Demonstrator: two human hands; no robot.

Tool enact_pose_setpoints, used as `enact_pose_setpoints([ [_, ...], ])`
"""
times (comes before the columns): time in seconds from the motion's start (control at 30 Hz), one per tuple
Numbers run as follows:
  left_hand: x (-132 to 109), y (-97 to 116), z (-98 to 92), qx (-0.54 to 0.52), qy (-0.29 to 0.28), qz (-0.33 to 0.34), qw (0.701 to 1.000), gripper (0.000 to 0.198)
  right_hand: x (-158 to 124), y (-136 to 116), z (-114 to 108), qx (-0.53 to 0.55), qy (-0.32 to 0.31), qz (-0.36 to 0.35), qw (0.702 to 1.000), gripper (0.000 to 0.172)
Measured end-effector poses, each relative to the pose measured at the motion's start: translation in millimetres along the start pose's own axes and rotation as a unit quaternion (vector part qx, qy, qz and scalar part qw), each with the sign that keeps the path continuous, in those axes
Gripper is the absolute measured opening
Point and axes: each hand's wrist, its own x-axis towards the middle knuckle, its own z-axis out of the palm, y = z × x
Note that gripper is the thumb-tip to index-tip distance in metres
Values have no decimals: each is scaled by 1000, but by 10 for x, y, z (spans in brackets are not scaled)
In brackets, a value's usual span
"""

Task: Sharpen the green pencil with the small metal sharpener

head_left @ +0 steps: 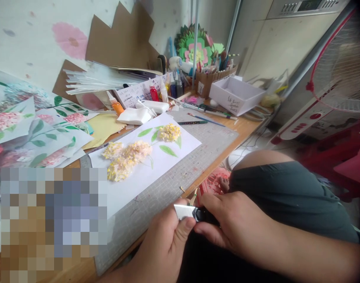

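Note:
My right hand is closed around the black handle of a utility knife, its wide blade pointing left. My left hand is closed just beside it, the thumb by the blade. A slim pencil with a pale wood end and a touch of green shows beyond the blade; my left fingers hide most of it. Both hands are low, off the front edge of the desk. On the desk lies a white sheet with painted green leaves and clusters of yellow and pinkish shavings.
A grey cutting mat lies under the sheet. Behind are an orange glue bottle, small paint bottles, a white box and brushes. Finished flower sheets are at left; a fan stands right. A pixelated patch hides the lower left.

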Motion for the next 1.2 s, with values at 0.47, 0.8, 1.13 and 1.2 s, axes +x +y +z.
enact_pose_setpoints([
  [0.47, -2, 3, 57, -83, 26, -37, 996, 26, -38, -37, 2, -83, 70, -37, 993, 31],
  [0.8, 10, 2, 25, -72, 9, -58, 996, 27, -18, -47, -18, -86, 52, -5, 995, 28],
  [1.13, 24, 12, 8, -15, 17, -48, 999, 27, 16, -36, -25, -43, 35, -19, 998, 28],
  [1.2, 11, -4, 18, -26, 31, -57, 998, 28, 14, -42, -27, -55, 43, -22, 997, 28],
])
